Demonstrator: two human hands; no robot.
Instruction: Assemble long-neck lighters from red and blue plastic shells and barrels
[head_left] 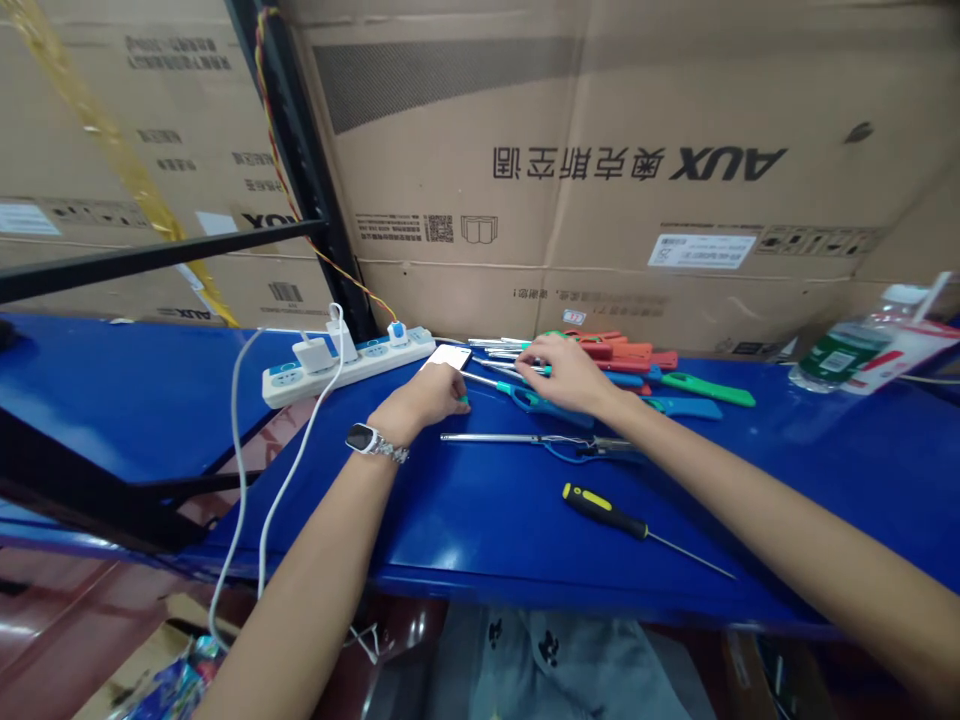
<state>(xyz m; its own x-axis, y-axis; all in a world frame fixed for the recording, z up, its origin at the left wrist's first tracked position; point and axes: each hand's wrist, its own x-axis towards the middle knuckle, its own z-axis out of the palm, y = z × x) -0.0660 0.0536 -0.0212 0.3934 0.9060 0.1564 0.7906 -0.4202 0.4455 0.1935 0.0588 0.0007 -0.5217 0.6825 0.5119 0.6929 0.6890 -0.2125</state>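
Several lighters (632,352) lay near the worktop's (480,525) back edge; the left hand (433,396) pinched a teal piece (464,402), the right hand (562,370) curled over them, grip unclear.

Blue lighter (564,408), blue shelf (480,530), black-yellow screwdriver handle (604,510).

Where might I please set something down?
Bare blue tabletop lies between the left forearm and the black-and-yellow screwdriver, and in front of the clear plastic bottle. Around the right hand, red, blue and green plastic-handled tools crowd it.
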